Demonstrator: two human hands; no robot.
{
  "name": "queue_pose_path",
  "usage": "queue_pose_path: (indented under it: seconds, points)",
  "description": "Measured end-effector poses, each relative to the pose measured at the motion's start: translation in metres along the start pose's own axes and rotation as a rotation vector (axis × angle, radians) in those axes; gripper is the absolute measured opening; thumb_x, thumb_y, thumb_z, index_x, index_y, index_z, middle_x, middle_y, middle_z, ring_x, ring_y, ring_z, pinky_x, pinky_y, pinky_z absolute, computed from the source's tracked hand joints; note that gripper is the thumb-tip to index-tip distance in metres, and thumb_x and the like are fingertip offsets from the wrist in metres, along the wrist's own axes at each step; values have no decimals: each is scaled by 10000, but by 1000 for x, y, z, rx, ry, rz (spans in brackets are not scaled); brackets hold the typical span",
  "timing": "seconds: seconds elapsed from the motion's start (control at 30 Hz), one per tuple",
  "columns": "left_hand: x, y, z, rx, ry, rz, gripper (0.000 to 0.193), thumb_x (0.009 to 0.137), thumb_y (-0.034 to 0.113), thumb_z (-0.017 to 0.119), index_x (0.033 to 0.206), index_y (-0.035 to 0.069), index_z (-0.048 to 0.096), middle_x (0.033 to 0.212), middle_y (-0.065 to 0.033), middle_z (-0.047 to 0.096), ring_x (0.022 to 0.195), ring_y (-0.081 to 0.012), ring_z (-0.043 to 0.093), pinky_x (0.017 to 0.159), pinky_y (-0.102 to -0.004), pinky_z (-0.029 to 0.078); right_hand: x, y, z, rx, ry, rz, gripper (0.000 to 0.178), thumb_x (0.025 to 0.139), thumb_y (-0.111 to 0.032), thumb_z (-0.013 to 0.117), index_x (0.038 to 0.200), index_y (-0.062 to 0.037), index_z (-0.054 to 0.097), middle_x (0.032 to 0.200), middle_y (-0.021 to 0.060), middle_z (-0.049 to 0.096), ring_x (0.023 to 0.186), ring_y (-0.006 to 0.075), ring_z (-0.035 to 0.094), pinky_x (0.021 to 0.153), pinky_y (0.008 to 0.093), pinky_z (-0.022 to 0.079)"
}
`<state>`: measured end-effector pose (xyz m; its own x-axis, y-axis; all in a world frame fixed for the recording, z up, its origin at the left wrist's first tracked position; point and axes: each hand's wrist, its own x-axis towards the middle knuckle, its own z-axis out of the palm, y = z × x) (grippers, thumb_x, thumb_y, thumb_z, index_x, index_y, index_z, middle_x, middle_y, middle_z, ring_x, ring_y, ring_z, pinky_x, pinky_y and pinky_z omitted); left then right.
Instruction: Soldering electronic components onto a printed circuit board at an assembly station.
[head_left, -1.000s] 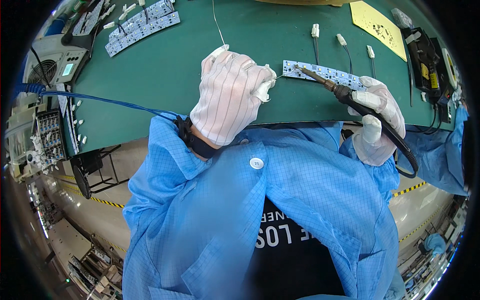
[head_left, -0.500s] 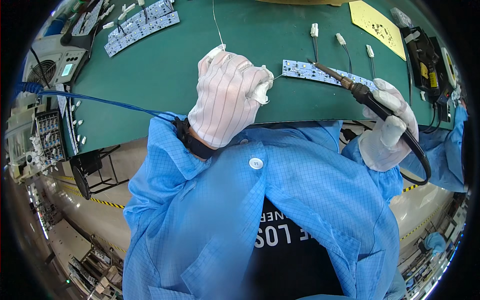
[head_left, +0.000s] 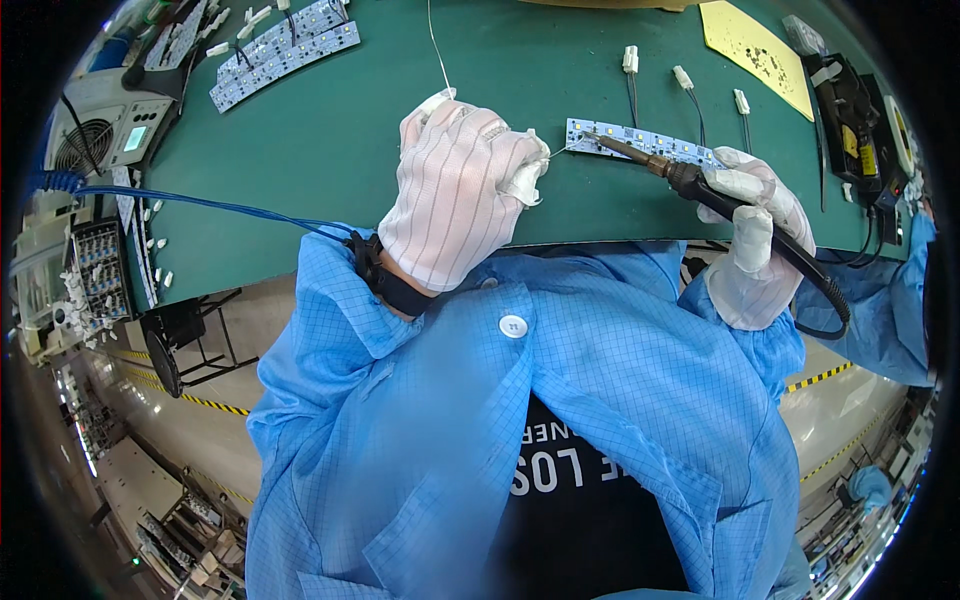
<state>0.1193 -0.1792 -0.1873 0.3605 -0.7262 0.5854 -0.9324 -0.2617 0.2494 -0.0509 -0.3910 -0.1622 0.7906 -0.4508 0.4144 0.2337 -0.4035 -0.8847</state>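
"Steadying your right hand [head_left: 752, 242] matters most: it's wrapped around the soldering iron [head_left: 687, 180], whose tip sits at the left end of the LED board [head_left: 660, 143], lying on the worktop [head_left: 330, 170] before you."

"And your other side?"

"Your left hand [head_left: 455, 190] is curled closed on a thin wire [head_left: 566, 149] that reaches toward the same spot."

"How should you feed it, then?"

"Warm the pad first, I'd say, and touch the wire to the heated joint, not just the iron. Feed sparingly, draw the wire off, then lift the tip."

"Your right fingers overlap the board's other end; whether they press it, I can't tell. Go lightly, or it may slide."
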Motion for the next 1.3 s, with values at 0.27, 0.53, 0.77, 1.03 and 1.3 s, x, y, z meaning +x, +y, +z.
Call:
queue_pose_path:
  seconds: [0.27,0.53,0.77,1.03,1.3]
  points:
    - [0,0,2,14,-23,6,98,721,141,722,802,125,670,782,-11,610,824,-205,591,935,-418,414,3,6,-6,-76,-71,-56,276,847,-231,635,932,22,705,976,162,646,666,175,634,655,267,514]
    - [2,1,0,-12,38,-9,135,692,120,746,802,121,667,790,-23,614,825,-210,593,933,-421,418,2,6,-3,62,145,-101,450,900,-380,592,936,60,683,721,129,607,676,213,606,841,409,459]
    - [4,1,4,12,8,13,122,694,128,744,791,120,669,784,-20,619,798,-204,590,929,-414,421,-2,6,-7,88,96,37,402,868,-334,667,975,53,682,1033,201,642,706,217,656,643,275,552]
    - [0,-4,11,-15,-10,28,63,767,173,661,826,174,642,814,-17,582,869,-220,570,970,-440,364,4,9,-9,39,-21,3,320,871,-277,635,937,30,695,1038,177,631,708,192,649,633,273,540]
    - [2,-3,7,6,-41,18,74,757,188,669,827,169,654,811,-20,582,864,-218,564,961,-439,360,20,10,-6,-129,-142,-324,202,846,-179,600,867,-5,699,682,84,605,623,190,579,837,425,500]
